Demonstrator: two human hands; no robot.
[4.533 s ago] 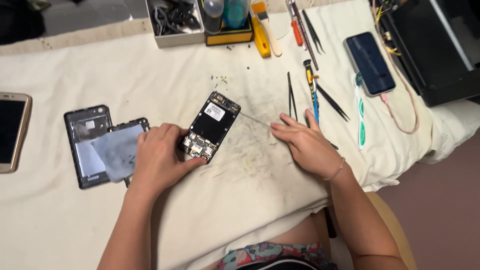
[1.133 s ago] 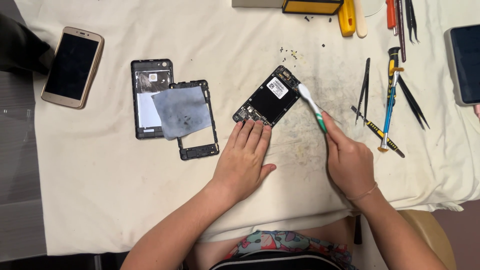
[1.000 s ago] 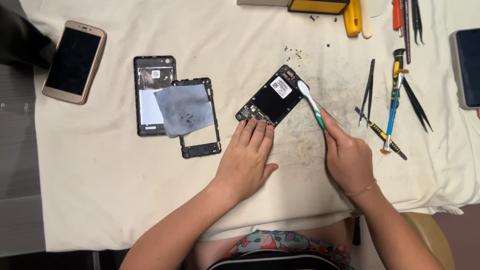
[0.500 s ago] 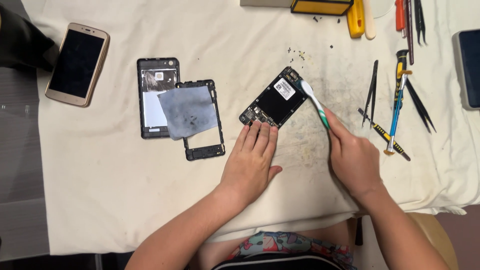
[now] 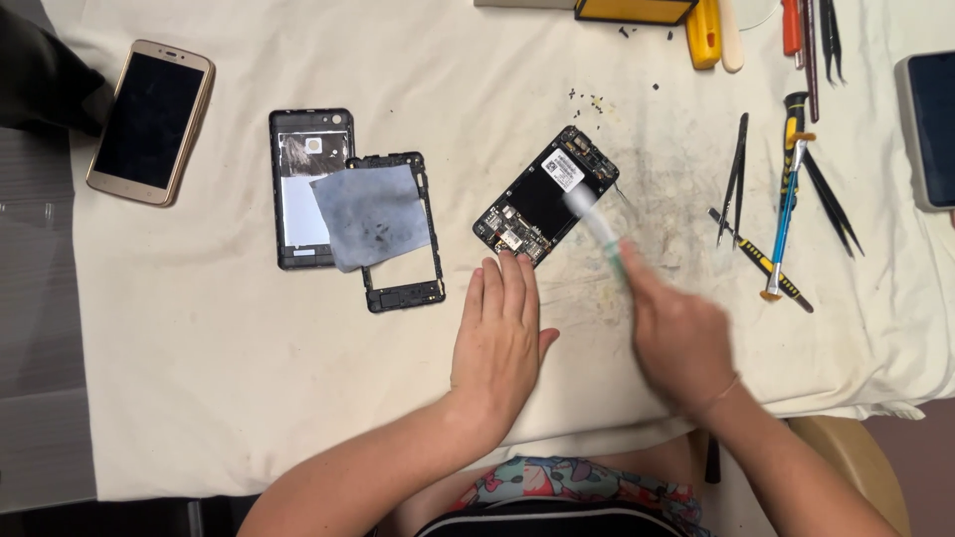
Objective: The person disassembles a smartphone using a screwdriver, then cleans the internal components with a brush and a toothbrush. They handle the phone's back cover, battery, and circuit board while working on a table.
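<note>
An opened black phone, its circuit board showing, lies tilted on the white cloth. My left hand rests flat on the cloth, its fingertips touching the phone's near end. My right hand, blurred by motion, grips a green-and-white brush whose bristle end lies over the phone's right edge.
A black back cover, a black frame and a grey wipe lie to the left. A gold phone lies far left. Tweezers, screwdrivers and another phone lie to the right. Tiny screws dot the cloth.
My right hand has picked up the brush and now sweeps it over the phone's right side, blurred with motion. My left hand keeps steadying the phone.
</note>
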